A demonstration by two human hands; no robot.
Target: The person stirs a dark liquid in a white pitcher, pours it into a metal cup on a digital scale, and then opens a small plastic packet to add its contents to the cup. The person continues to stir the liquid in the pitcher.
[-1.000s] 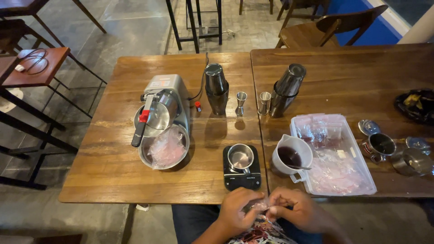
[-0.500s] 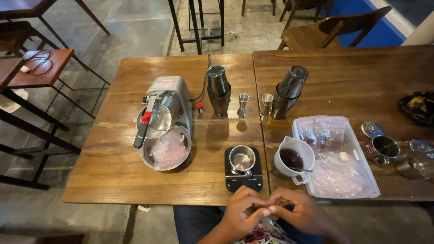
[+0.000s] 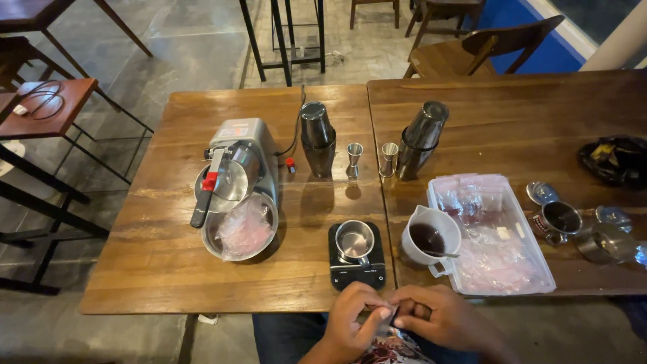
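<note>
A small dark object (image 3: 393, 315), too small to identify, is pinched between both hands at the near counter (image 3: 155, 269) edge. Left hand (image 3: 354, 317) and right hand (image 3: 441, 318) are closed around it, fingertips touching. Just beyond, a black scale (image 3: 357, 256) carrying a metal cup (image 3: 354, 238) is seen.

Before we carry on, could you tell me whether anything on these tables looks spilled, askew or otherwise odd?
Nothing looks spilled. The right-hand shaker seems to lean compared with the upright one.
</note>
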